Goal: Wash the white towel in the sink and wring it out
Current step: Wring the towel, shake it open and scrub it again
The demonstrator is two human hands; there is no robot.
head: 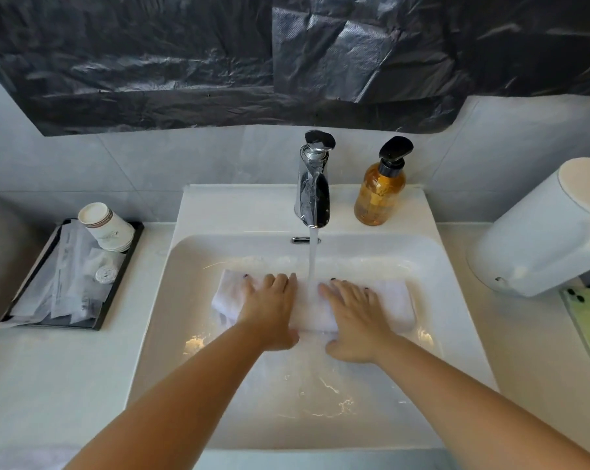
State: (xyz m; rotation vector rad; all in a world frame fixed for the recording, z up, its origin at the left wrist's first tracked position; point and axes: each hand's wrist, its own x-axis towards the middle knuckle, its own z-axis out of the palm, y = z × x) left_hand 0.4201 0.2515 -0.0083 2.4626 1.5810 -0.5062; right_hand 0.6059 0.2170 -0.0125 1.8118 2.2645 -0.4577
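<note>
A folded white towel (393, 300) lies flat in the white sink (198, 385), under the chrome faucet (313, 195). Water runs from the faucet in a stream that lands on the towel between my hands. My left hand (269, 310) presses flat on the towel's left half, fingers straight and spread. My right hand (356, 320) presses flat on the right half in the same way. Shallow water covers the sink's bottom.
An amber pump soap bottle (381, 191) stands right of the faucet. A black tray (66, 283) with paper cups (105, 225) and wrapped sachets sits on the left counter. A white dispenser (541, 232) and a green phone (588, 320) are at right.
</note>
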